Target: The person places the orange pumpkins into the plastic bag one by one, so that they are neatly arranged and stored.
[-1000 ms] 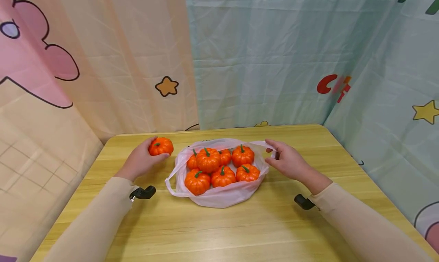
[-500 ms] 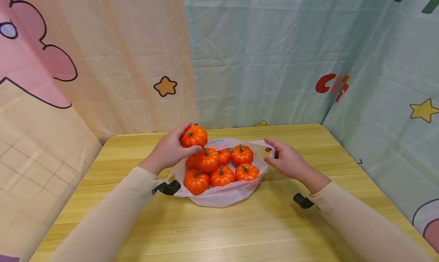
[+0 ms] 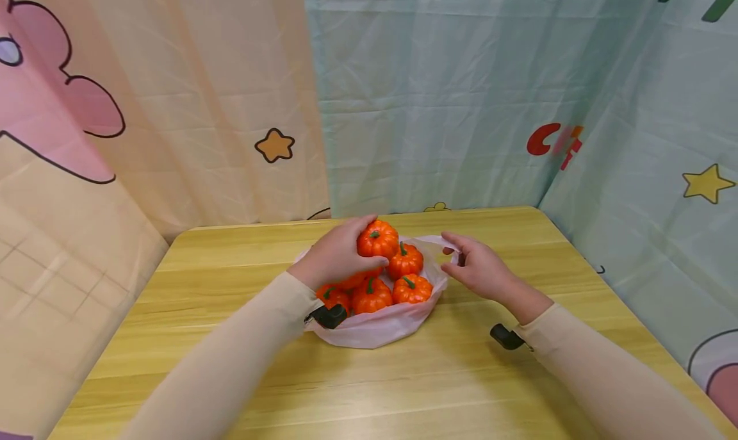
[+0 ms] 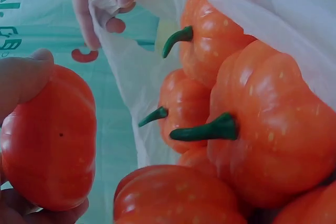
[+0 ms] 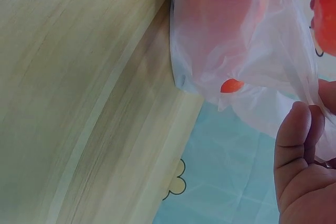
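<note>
In the head view, my left hand (image 3: 344, 251) grips a small orange pumpkin (image 3: 378, 238) with a short green stem, above the back of a white plastic bag (image 3: 377, 337). Its smooth underside faces the left wrist camera. Several more orange pumpkins (image 3: 371, 296) with green stems sit inside the opened bag, some of them hidden behind my left hand and forearm. At the bag's right side my right hand (image 3: 480, 267) pinches the rim between thumb and fingers. The right wrist view shows the thin plastic (image 5: 278, 51) pulled up to those fingertips.
The bag rests on a light wooden table (image 3: 432, 389). Printed cloth curtains (image 3: 432, 107) hang behind the table and along its left and right sides. Each wrist carries a small black device, such as the one by the right cuff (image 3: 507, 336).
My left hand has carried its pumpkin rightward, from the bag's left side to over the bag. The right hand keeps holding the rim in about the same place.
</note>
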The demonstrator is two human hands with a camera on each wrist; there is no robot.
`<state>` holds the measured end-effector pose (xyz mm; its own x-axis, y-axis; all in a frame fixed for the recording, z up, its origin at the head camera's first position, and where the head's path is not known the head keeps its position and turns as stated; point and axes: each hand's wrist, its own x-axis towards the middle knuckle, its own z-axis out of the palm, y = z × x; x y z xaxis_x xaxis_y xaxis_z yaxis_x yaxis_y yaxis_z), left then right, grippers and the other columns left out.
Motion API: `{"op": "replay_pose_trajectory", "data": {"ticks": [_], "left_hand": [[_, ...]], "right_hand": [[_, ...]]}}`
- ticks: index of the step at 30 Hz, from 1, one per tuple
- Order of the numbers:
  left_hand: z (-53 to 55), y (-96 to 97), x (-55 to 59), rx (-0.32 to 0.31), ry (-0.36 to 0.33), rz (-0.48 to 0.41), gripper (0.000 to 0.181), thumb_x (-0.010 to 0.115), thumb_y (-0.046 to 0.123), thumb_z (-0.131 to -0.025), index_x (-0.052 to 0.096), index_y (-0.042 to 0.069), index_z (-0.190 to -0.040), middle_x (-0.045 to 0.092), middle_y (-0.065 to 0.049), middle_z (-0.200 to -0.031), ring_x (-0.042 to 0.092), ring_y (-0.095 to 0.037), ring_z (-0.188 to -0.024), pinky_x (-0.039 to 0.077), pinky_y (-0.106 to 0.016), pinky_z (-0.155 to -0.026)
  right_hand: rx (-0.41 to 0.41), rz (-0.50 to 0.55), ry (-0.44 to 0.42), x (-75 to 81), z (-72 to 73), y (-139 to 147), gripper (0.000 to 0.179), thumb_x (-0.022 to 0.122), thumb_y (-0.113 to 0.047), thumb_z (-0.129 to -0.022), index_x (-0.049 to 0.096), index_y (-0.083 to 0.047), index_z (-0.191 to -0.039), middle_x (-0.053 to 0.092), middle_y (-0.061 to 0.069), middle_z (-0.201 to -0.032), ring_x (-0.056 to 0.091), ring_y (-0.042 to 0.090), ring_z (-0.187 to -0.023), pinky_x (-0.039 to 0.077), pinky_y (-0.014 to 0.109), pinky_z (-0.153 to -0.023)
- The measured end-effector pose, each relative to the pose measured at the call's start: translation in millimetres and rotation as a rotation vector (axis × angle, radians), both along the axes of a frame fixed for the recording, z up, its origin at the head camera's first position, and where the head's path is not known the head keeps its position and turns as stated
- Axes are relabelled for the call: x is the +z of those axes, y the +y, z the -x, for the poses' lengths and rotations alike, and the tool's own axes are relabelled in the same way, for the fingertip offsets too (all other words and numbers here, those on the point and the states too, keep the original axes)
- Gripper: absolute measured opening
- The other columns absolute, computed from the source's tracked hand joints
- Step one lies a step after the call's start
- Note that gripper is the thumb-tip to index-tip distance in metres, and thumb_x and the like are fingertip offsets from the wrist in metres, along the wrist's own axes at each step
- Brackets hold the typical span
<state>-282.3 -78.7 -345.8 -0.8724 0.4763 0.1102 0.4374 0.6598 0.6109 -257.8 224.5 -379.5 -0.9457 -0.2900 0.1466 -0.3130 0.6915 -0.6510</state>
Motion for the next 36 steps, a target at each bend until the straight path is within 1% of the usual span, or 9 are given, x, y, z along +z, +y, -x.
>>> {"op": "replay_pose_trajectory", "data": {"ticks": [6,11,15,19,24,29,33,36], "left_hand": [[1.5,13.8,-6.8,-0.013,-0.007,0.051,0.087,0.083,0.043,-0.089,0.042,0.016,-0.161,0.059,-0.003,-0.147,0.062,-0.024,-0.126,0.054,-0.043,-0.11],[0.6,21.5,-10.2,-0.008,0.007,0.122,0.086,0.083,0.046,-0.088,0.045,0.017,-0.159,0.061,-0.002,-0.146,0.061,-0.026,-0.128,0.053,-0.045,-0.112],[-0.5,25.8,-12.0,-0.005,0.034,0.201,0.085,0.082,0.051,-0.088,0.046,0.019,-0.159,0.062,-0.001,-0.147,0.062,-0.028,-0.129,0.051,-0.047,-0.114],[-0.3,28.0,-15.8,0.0,0.062,0.275,0.087,0.08,0.056,-0.088,0.045,0.02,-0.16,0.061,0.001,-0.15,0.062,-0.026,-0.132,0.049,-0.048,-0.116],[1.1,29.5,-21.4,-0.001,0.089,0.35,0.088,0.077,0.06,-0.088,0.045,0.021,-0.16,0.061,0.003,-0.151,0.062,-0.023,-0.132,0.05,-0.045,-0.115],[1.8,32.2,-24.8,-0.012,0.132,0.421,0.09,0.075,0.064,-0.088,0.046,0.019,-0.16,0.061,0.001,-0.152,0.062,-0.025,-0.133,0.049,-0.048,-0.115],[1.2,33.8,-27.0,-0.007,0.162,0.479,0.091,0.073,0.067,-0.088,0.046,0.019,-0.161,0.06,0.0,-0.154,0.061,-0.025,-0.137,0.048,-0.05,-0.116],[0.6,34.5,-28.5,-0.002,0.177,0.503,0.092,0.072,0.069,-0.088,0.046,0.019,-0.161,0.06,0.0,-0.154,0.061,-0.024,-0.137,0.047,-0.05,-0.116]], "right_hand": [[0.01,0.008,0.014,-2.1,1.0,-1,0.063,0.071,-0.002,-0.096,0.046,0.01,-0.153,0.07,0.03,-0.125,0.054,0.019,-0.08,0.047,0.022,-0.064],[0.012,0.012,0.01,-3.7,1.4,-1,0.064,0.071,-0.002,-0.097,0.045,0.01,-0.153,0.07,0.03,-0.126,0.054,0.019,-0.08,0.048,0.022,-0.065],[0.006,0.009,0.015,-3.9,0.8,-1,0.063,0.071,-0.002,-0.096,0.046,0.01,-0.153,0.071,0.03,-0.126,0.054,0.019,-0.08,0.047,0.022,-0.064],[0.006,0.004,0.017,-3.6,0.3,-1,0.063,0.071,-0.003,-0.096,0.046,0.009,-0.153,0.071,0.029,-0.126,0.053,0.019,-0.08,0.047,0.022,-0.064],[0.007,-0.001,0.017,-3.7,0.3,-1,0.064,0.072,-0.004,-0.096,0.046,0.009,-0.153,0.071,0.029,-0.126,0.053,0.019,-0.079,0.047,0.022,-0.064],[0.0,-0.008,0.013,-3.8,0.0,-1,0.064,0.072,-0.004,-0.096,0.046,0.008,-0.154,0.071,0.029,-0.127,0.053,0.019,-0.08,0.047,0.022,-0.064],[-0.001,-0.007,0.001,-3.8,-0.2,-1,0.064,0.072,-0.005,-0.097,0.046,0.007,-0.154,0.07,0.029,-0.128,0.053,0.019,-0.08,0.047,0.022,-0.064],[-0.002,-0.004,-0.003,-3.9,-0.3,-1,0.064,0.072,-0.005,-0.097,0.045,0.007,-0.154,0.07,0.029,-0.128,0.053,0.019,-0.08,0.047,0.022,-0.064]]}}
